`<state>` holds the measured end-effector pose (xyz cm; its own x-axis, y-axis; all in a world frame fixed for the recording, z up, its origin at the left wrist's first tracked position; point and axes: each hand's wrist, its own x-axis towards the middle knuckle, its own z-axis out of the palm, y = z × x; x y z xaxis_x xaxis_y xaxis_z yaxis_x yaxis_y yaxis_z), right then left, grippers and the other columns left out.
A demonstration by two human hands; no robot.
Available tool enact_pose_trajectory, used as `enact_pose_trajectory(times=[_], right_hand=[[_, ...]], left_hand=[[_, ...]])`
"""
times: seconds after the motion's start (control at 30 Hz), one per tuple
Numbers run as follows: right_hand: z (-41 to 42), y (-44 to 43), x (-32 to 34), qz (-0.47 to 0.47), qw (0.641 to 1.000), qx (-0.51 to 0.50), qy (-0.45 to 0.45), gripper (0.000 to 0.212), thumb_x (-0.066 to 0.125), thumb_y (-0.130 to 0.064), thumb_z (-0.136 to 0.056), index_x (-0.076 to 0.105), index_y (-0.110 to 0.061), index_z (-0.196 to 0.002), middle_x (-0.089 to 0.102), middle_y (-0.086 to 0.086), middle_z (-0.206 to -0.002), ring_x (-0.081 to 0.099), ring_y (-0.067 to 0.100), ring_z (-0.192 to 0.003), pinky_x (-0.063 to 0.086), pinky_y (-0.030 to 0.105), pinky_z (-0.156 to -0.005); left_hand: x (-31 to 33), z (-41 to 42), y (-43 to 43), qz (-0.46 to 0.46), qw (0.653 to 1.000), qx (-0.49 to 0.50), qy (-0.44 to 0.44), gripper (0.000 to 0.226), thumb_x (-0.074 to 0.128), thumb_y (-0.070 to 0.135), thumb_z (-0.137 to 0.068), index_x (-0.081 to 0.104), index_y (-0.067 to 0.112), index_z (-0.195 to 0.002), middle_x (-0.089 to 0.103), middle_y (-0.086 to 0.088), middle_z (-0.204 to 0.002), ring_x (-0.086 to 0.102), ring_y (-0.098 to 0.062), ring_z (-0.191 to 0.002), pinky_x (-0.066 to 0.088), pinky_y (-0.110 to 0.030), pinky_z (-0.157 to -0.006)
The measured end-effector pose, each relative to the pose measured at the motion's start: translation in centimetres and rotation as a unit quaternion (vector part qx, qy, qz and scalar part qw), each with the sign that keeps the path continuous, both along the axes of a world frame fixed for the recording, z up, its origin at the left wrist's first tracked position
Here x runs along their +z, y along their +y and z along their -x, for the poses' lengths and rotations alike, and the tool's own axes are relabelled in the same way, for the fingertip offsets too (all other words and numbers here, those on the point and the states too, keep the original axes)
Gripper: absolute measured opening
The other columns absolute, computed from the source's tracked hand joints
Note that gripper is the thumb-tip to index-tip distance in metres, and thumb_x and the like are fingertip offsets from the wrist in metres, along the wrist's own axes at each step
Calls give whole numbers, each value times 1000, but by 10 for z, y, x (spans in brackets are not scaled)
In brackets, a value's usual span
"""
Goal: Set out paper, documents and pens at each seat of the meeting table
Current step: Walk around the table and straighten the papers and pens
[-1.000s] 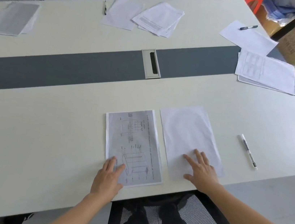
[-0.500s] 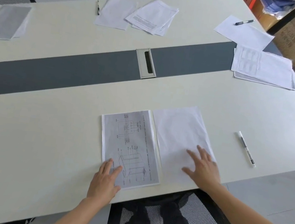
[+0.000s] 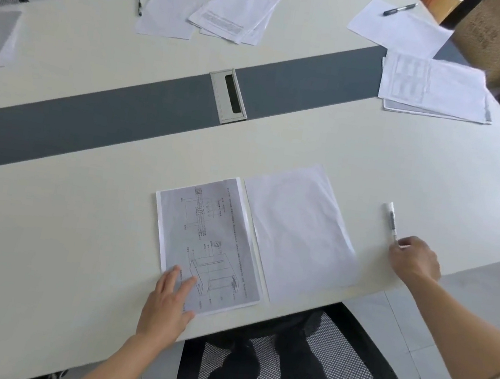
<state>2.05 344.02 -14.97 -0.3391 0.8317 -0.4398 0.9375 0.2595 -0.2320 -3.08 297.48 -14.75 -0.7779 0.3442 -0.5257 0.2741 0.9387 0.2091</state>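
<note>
Pen: a thin white pen (image 3: 391, 221) with a dark middle lies flat near the table's front edge. It is to the right of the blank sheet and apart from it.
Right hand: the right hand (image 3: 415, 260) has its fingers curled close together. The tips pinch the near end of the pen.
Blank sheet: the blank sheet (image 3: 297, 231) is smooth, white and rectangular. It lies flat just beside the drawing page.
Drawing page: the drawing page (image 3: 209, 241) is greyish paper with thin lines that show a box.
Left hand: the left hand (image 3: 166, 306) has straight fingers, a little spread. They rest flat on the page's near left corner.
Table: the table (image 3: 58, 242) has a smooth cream top, with a dark grey strip (image 3: 91, 123) along the middle.
Chair: a black mesh chair (image 3: 314, 359) stands at the front edge.
</note>
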Motion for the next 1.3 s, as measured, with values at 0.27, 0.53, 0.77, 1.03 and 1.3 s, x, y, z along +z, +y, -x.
enact_pose_trajectory(times=[0.27, 0.53, 0.77, 1.03, 1.3], right_hand=[[44, -92, 18, 27, 973, 175, 145, 19, 60, -30, -91, 66, -19, -106, 71, 2, -100, 63, 27, -92, 51, 36, -79], [45, -145, -12, 41, 968, 242, 58, 23, 48, -32, -95, 60, -18, -109, 65, 2, -109, 62, 26, -93, 49, 34, -74], [39, -144, 9, 33, 966, 253, 49, 41, 53, -42, -93, 53, -21, -129, 64, -2, -118, 62, 22, -105, 47, 34, -80], [-57, -138, 77, 110, 961, 176, 183, 22, 64, -36, -90, 67, -24, -109, 70, -11, -85, 66, 10, -81, 52, 31, -77], [-217, -121, 113, 167, 937, 39, 305, 12, 68, -24, -89, 70, -34, -83, 74, -10, -74, 69, 4, -70, 56, 31, -68]], left_hand=[[1, -1, 2, 9, 1000, -3, 3, 69, 56, 39, -91, 23, 29, -151, 4, -6, -161, 5, -23, -149, 26, -33, -116], [1, 0, 1, -1, 1000, -2, 3, 69, 58, 35, -90, 26, 27, -150, 6, -7, -161, 7, -24, -149, 27, -34, -114], [4, 7, 1, 15, 1000, -16, 10, 60, 54, 38, -88, 35, 24, -143, 22, -5, -151, 24, -23, -138, 37, -31, -105], [38, 9, 23, -96, 994, 50, 36, 40, 53, 27, -94, 53, 15, -132, 49, -2, -138, 45, -19, -125, 40, -30, -102], [126, -85, 127, -349, 918, 135, -132, 9, 65, 20, -89, 68, 25, -96, 73, 0, -82, 69, -10, -79, 53, -23, -76]])
